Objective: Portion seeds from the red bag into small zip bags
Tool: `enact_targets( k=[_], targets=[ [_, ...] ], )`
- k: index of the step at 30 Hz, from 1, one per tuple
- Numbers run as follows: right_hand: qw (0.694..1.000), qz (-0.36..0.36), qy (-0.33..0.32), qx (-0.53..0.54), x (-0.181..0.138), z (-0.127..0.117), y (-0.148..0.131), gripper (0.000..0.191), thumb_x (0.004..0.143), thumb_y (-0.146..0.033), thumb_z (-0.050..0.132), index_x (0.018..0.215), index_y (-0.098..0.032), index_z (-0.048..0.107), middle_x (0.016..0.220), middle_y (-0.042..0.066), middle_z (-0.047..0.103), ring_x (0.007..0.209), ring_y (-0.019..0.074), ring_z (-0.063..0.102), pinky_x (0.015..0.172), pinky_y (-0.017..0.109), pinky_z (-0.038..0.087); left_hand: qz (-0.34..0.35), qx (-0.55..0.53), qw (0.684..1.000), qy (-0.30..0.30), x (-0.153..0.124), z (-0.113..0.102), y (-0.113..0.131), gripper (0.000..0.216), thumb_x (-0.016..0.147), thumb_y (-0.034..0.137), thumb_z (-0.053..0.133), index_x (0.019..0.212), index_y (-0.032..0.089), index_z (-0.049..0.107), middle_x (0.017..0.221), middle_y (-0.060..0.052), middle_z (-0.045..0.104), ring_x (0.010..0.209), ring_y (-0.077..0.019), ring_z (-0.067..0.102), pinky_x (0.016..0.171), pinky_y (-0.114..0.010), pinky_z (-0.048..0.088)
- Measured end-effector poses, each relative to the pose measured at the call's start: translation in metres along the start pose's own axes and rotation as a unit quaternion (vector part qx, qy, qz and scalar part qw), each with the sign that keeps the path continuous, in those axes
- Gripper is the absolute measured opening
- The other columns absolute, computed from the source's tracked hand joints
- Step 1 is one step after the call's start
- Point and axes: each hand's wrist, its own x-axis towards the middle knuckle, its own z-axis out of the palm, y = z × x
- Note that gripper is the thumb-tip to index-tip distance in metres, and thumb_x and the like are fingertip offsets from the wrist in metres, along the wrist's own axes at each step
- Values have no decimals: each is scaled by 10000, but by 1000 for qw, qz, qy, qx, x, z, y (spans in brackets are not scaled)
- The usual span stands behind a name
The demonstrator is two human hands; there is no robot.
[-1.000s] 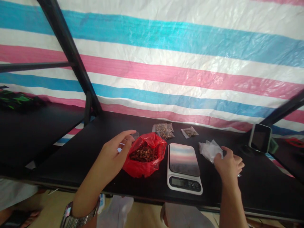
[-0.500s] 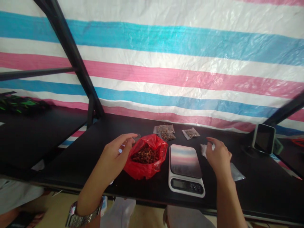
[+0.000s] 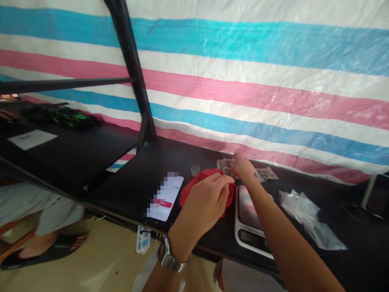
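My left hand (image 3: pixel 207 198) is over the red plastic bag (image 3: pixel 192 190) and covers its mouth and contents. Its fingers and thumb are drawn together, and whatever may be between the tips is hidden. My right hand (image 3: pixel 244 168) reaches across the kitchen scale (image 3: pixel 243 202) to the small clear packets of brown dried pieces (image 3: pixel 223 163) at the back. Its fingers are blurred, so their grip is unclear. Another filled packet (image 3: pixel 267 173) lies just right of that hand. My right forearm hides much of the scale.
A small clear cup (image 3: pixel 195 170) and a phone (image 3: pixel 168 198) lie left of the red bag. Empty clear plastic bags (image 3: pixel 304 211) are right of the scale. A dark-screened device (image 3: pixel 377 194) stands far right. A black frame post (image 3: pixel 133 61) rises at left; another person's sandalled foot (image 3: pixel 69 245) shows below.
The view has swung left. My right hand has left the clear plastic bags and moved to the filled packets. My left hand has gone from beside the cup to over the red bag.
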Motion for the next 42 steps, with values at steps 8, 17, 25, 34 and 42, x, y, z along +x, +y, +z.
enact_targets(
  k=[8,17,25,34,42],
  targets=[
    [934,-64,132,327,-79,-40,36,357,885,-483,757,1099,-197,738,927,94,809,793,242,749,715,338,560,-125,-131,972,153,8,12,-13,315,1065,349,492,1242,182,693,1180,-124,780,1035,-251,747,935,-377,575],
    [911,-76,108,392,-115,-31,38,392,825,-555,765,1019,-215,753,833,50,748,670,189,635,636,313,509,-181,-323,926,73,18,31,-9,360,964,522,582,884,193,702,652,8,637,598,-171,626,558,-261,468],
    [924,-118,131,341,-115,-39,53,305,883,-489,716,1059,-246,771,1045,87,772,853,237,691,799,382,556,-219,-392,892,48,23,34,-7,263,830,439,758,875,182,721,662,11,677,599,-146,621,571,-243,466],
    [906,-122,-7,406,-137,-53,26,228,901,-454,723,1002,-257,776,879,28,778,719,185,648,633,283,502,-193,-410,889,69,25,39,11,308,852,491,752,795,200,669,612,43,594,546,-117,531,524,-233,379],
    [876,-104,-113,458,-135,-53,32,289,921,-500,702,861,-227,777,853,28,784,758,190,698,697,271,524,-156,-351,923,-3,20,31,-4,208,928,383,680,812,213,654,681,37,624,641,-145,589,608,-255,431]
  ],
)
